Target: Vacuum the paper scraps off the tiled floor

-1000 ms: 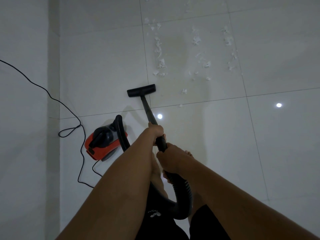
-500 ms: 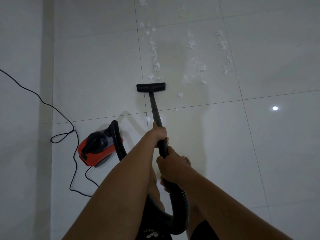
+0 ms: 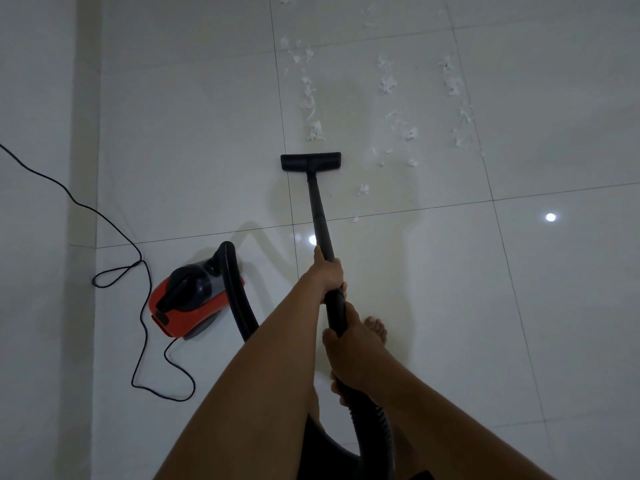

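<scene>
White paper scraps [image 3: 398,123] lie in three loose rows on the pale tiled floor [image 3: 554,306], running away from me. The black floor nozzle [image 3: 310,161] rests flat on the tile just below the left row, whose nearest scrap [image 3: 316,130] is a little ahead of it. A black wand [image 3: 320,216] leads back from the nozzle to my hands. My left hand [image 3: 327,273] grips the wand higher up. My right hand [image 3: 349,341] holds the handle where the ribbed hose [image 3: 375,431] starts.
The red and black vacuum body [image 3: 188,299] sits on the floor at my left, its hose [image 3: 239,299] curving toward me. A black power cord [image 3: 138,271] loops across the tiles along the left wall [image 3: 38,237]. My bare foot [image 3: 375,327] stands behind the wand.
The nozzle has slid right and forward, from left of the tile seam to across it, and the small scraps at the near end of the left row are gone. My view has shifted slightly.
</scene>
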